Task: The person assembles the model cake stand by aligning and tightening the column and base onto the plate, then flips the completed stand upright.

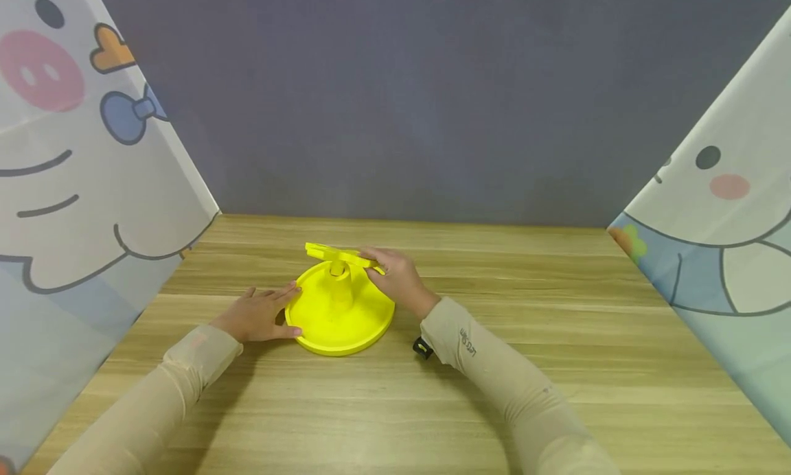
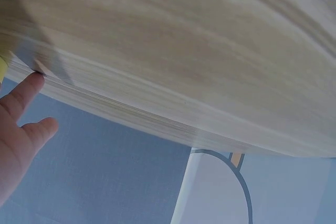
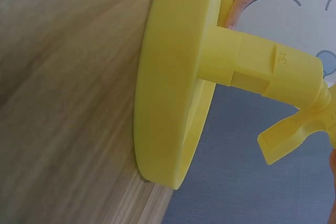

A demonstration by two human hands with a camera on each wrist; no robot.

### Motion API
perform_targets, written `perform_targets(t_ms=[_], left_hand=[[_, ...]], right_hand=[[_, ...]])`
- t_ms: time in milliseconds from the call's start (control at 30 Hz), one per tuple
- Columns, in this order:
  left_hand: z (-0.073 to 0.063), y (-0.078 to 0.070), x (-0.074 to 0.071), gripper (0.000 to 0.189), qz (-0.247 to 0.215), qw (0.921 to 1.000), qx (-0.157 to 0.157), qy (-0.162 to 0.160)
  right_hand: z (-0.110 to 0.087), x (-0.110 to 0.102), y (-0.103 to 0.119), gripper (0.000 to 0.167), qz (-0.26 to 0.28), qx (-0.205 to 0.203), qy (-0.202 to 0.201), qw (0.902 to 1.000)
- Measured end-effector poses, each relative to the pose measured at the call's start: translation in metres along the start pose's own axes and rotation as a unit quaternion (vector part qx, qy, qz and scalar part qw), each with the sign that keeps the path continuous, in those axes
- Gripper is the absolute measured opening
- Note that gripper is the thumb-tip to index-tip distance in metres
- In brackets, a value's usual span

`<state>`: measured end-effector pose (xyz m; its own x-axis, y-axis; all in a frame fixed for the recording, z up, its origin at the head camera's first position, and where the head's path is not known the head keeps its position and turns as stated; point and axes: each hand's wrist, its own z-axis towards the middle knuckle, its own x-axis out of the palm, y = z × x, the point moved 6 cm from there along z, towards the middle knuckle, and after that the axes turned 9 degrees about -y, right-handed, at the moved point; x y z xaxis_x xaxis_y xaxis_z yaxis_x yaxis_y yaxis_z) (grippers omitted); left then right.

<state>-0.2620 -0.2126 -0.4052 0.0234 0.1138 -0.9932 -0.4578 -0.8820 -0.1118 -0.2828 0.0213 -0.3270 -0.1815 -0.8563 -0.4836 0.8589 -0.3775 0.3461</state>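
A yellow round base, a shallow raised-rim dish with an upright hollow post in its middle, sits on the table. My left hand rests at the base's left rim, fingers spread and thumb touching the near side; part of it shows in the left wrist view. My right hand pinches one end of a yellow branched piece between thumb and fingers. This piece lies tilted over the post, its short stem at the post's top opening. In the right wrist view, the post carries raised markings.
The wood-grain table extends on both sides of the base. A grey wall panel stands behind it. Side panels with cartoon prints, left panel and right panel, flank the table. A small black device hangs under the right wrist.
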Motion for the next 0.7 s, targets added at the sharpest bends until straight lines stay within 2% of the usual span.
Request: perform_targets(t_ms=[100,267,533,700], left_hand=[[0.000,0.000,0.000,0.094,-0.003,1.0000,0.001,0.000],[-0.001,0.000,-0.001,0.093,-0.003,1.0000,0.000,-0.002],[0.000,-0.001,0.000,0.093,-0.001,1.0000,0.004,-0.003],[0.000,0.000,0.000,0.093,-0.003,1.0000,0.002,0.000]], right_hand=[[-0.001,0.000,-0.001,0.031,0.002,0.003,0.001,1.0000],[-0.002,0.000,-0.004,0.027,0.049,0.022,-0.008,0.9985],[-0.005,0.003,-0.010,0.025,0.108,0.086,-0.008,0.9904],[-0.006,0.003,-0.012,0.025,0.136,0.110,-0.018,0.9845]])
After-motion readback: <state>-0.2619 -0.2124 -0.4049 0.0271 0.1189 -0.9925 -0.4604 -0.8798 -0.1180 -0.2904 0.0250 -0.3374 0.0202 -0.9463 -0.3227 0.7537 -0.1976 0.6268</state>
